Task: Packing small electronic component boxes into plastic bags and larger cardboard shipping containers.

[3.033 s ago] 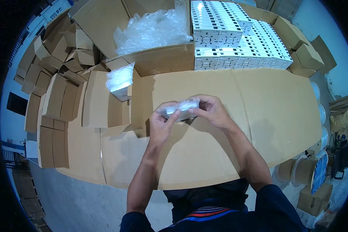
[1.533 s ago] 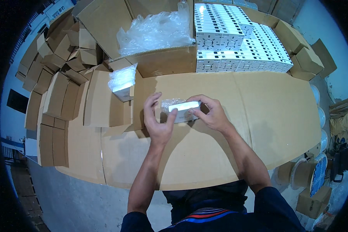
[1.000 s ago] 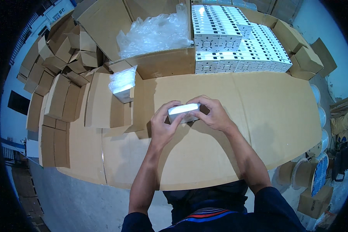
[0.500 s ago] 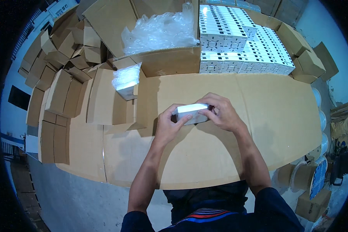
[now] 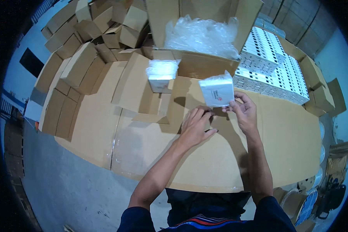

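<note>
Held up over the table is a flat white packet (image 5: 217, 92) with clear plastic film at its top edge. My right hand (image 5: 244, 112) pinches it by its lower right corner between thumb and fingers. Just below and left of the packet, my left hand (image 5: 195, 127) is low over the cardboard-covered table, fingers loosely bent and thumb apart, with nothing seen in it. To its left stands an open cardboard carton (image 5: 124, 91). Inside, against its far side, are white film-topped packets (image 5: 161, 83); how many is hidden.
A large carton (image 5: 205, 62) of crumpled clear plastic bags (image 5: 203, 36) stands at the back. Stacked white units with dark square openings (image 5: 266, 81) fill the back right. Empty cartons (image 5: 81, 71) crowd the left side. Cable spools (image 5: 297, 203) sit on the floor at right.
The white piece, earlier between both hands, is now raised and farther forward in my right hand alone. My left hand has let go. The view has turned, shifting the scene rightward.
</note>
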`<state>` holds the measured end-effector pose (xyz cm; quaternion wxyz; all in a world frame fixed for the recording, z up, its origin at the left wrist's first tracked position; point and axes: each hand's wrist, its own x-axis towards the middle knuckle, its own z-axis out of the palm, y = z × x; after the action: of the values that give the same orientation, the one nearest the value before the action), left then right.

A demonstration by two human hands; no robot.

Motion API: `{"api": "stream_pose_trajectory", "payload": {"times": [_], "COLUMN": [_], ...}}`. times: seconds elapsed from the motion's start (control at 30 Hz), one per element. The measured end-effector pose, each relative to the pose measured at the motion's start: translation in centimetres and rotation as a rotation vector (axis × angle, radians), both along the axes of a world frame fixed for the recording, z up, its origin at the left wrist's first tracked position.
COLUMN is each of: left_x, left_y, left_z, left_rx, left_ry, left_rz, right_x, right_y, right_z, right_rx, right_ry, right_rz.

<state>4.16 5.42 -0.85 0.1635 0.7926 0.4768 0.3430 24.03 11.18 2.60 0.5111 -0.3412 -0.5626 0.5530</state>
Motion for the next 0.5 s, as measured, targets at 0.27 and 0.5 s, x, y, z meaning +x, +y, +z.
{"api": "stream_pose_trajectory", "payload": {"times": [0.27,0.5], "left_x": [-3.4,-5.4], "left_y": [-1.8,-3.5], "left_z": [-1.7,-1.3], "left_rx": [-0.04,-0.034], "left_ry": [0.001,0.009], "left_rz": [0.034,0.035], "right_x": [-17.2,-21.3], "right_y": [1.7,1.4], "right_z": [3.9,4.1], "right_rx": [0.431,0.518], "right_ry": [-0.226,-0.515], "right_rz": [0.189,0.268]}}
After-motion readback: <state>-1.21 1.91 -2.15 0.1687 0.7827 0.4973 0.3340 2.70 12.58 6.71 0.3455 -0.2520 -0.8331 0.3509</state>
